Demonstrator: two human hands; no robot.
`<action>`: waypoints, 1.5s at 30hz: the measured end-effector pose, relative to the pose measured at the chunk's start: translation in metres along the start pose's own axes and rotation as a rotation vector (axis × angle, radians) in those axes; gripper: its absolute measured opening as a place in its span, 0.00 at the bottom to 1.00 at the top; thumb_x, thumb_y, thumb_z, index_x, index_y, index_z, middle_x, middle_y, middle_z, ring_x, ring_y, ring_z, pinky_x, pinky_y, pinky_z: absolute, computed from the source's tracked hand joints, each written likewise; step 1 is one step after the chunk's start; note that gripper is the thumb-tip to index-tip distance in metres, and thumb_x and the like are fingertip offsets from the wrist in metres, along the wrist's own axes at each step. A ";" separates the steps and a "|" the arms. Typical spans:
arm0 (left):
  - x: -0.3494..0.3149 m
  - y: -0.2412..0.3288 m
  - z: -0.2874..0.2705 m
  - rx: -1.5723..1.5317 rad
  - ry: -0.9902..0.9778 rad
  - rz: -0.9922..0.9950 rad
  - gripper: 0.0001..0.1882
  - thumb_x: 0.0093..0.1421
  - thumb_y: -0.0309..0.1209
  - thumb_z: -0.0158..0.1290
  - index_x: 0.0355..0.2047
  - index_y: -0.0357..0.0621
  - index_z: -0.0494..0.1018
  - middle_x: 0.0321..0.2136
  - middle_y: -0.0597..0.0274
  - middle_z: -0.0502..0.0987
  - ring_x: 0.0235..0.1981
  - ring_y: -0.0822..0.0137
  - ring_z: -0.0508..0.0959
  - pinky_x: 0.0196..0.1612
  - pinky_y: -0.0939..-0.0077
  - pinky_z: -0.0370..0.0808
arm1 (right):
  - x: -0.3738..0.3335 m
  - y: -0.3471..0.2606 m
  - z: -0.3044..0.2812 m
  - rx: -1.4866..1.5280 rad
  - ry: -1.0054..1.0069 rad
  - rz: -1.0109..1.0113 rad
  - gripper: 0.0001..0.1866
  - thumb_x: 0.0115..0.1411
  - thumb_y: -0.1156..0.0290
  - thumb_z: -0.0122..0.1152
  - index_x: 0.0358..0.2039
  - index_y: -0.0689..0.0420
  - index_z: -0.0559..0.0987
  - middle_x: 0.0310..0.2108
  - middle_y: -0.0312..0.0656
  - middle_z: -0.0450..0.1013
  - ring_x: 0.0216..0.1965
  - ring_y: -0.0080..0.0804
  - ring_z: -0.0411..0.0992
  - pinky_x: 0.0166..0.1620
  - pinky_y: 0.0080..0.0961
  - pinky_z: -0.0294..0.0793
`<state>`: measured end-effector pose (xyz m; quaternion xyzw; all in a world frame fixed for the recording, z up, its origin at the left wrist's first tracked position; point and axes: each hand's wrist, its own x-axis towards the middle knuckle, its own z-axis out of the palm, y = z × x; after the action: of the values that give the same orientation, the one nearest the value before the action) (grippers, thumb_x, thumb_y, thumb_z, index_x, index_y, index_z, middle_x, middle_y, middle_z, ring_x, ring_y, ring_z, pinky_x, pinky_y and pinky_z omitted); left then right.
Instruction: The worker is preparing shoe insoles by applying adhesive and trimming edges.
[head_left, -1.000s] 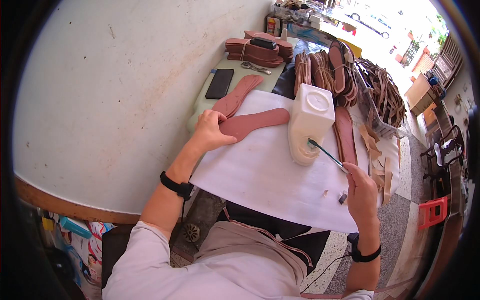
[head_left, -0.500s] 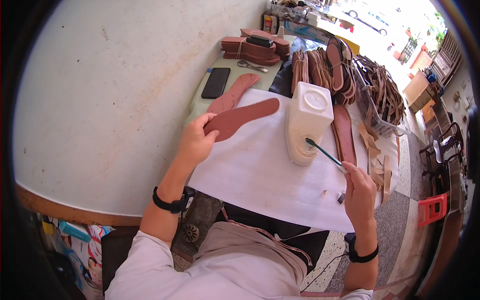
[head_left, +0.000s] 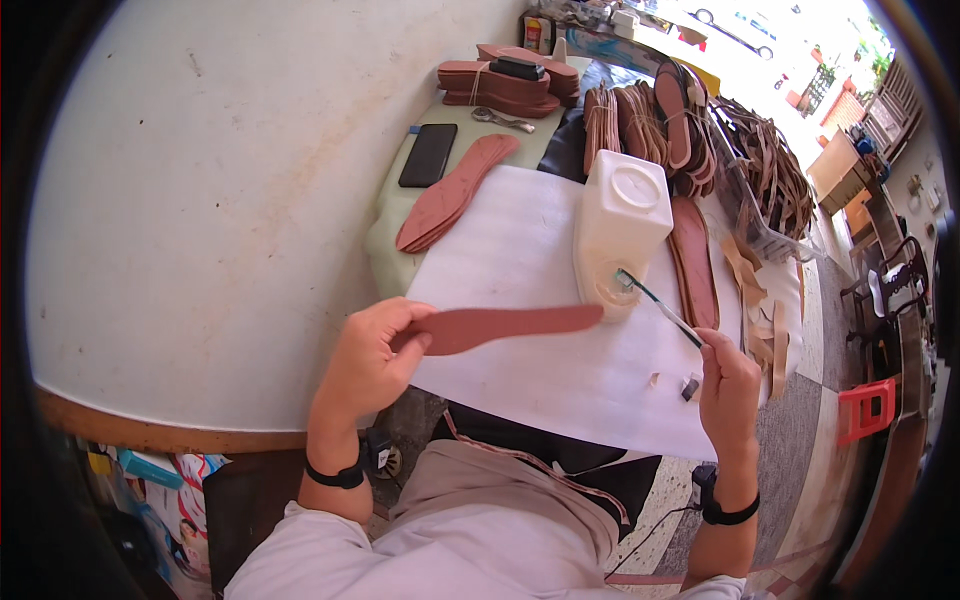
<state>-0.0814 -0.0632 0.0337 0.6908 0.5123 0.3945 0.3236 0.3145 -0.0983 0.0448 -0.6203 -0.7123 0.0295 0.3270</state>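
Observation:
My left hand pinches the heel end of a reddish-brown insole, held level above the white-covered table. My right hand grips the handle of a toothbrush. Its bristle head is at the cut-out mouth of a white plastic container, which rests tilted on the table with residue around the opening. Beyond my left hand lies a small stack of insoles. Right of the container are more long insole pieces.
Bundled insoles and a black phone sit at the far left. Tied bundles stand at the back beside a clear crate of leather strips. Tan scraps lie along the right edge. A red stool stands on the floor.
My left hand has come down and nearer with the insole, turning it more level and uncovering the stack behind. The toothbrush head has shifted slightly up and right at the container's mouth.

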 end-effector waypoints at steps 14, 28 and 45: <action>0.019 0.011 0.068 -0.079 -0.226 0.246 0.13 0.56 0.13 0.55 0.42 0.33 0.79 0.33 0.55 0.81 0.34 0.67 0.82 0.39 0.77 0.79 | -0.009 0.012 0.002 0.135 -0.014 0.128 0.08 0.68 0.77 0.55 0.44 0.64 0.81 0.20 0.45 0.70 0.20 0.30 0.68 0.27 0.26 0.67; 0.019 0.008 0.084 -0.227 -0.207 0.015 0.11 0.58 0.17 0.60 0.42 0.32 0.80 0.34 0.59 0.84 0.35 0.76 0.82 0.41 0.80 0.80 | -0.045 -0.011 -0.007 0.289 0.165 0.243 0.13 0.68 0.82 0.49 0.47 0.66 0.80 0.25 0.38 0.72 0.26 0.20 0.66 0.30 0.19 0.65; 0.017 0.006 0.116 -0.508 -0.163 -0.321 0.12 0.58 0.21 0.66 0.41 0.28 0.81 0.34 0.59 0.85 0.35 0.76 0.82 0.39 0.81 0.80 | -0.093 -0.055 0.031 0.265 0.165 0.167 0.11 0.65 0.83 0.53 0.46 0.67 0.80 0.30 0.47 0.75 0.28 0.33 0.72 0.32 0.24 0.69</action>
<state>0.0258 -0.0537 -0.0134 0.5275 0.4723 0.3970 0.5839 0.2527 -0.1835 0.0050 -0.6289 -0.6192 0.0993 0.4596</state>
